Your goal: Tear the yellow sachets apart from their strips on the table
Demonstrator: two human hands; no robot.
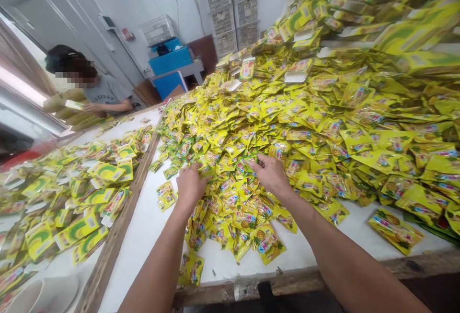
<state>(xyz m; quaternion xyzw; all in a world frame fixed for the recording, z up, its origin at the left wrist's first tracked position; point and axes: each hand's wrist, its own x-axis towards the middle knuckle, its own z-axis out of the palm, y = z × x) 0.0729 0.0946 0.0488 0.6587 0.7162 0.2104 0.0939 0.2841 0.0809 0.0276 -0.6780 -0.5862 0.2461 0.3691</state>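
A large heap of yellow sachets (pixel 247 212) with pineapple pictures lies on the white table in front of me. My left hand (pixel 192 181) reaches into the heap's left side, its fingers curled down among the sachets; what they grip is partly hidden. At the middle of the heap, my right hand (pixel 271 174) has its thumb and fingertips closed on the edge of a green-and-yellow sachet (pixel 246 163). Between the two hands lie more sachets, flat and overlapping. Below my left hand, one sachet (pixel 192 269) rests near the table's front edge.
A wooden strip (pixel 120 229) divides off a left section piled with yellow cardboard boxes (pixel 81 226). A white cup (pixel 43 294) stands at lower left. More boxes (pixel 417 25) are heaped at upper right. Across the table, a person (pixel 108 92) holds a box. Stacked crates (pixel 221 11) stand behind.
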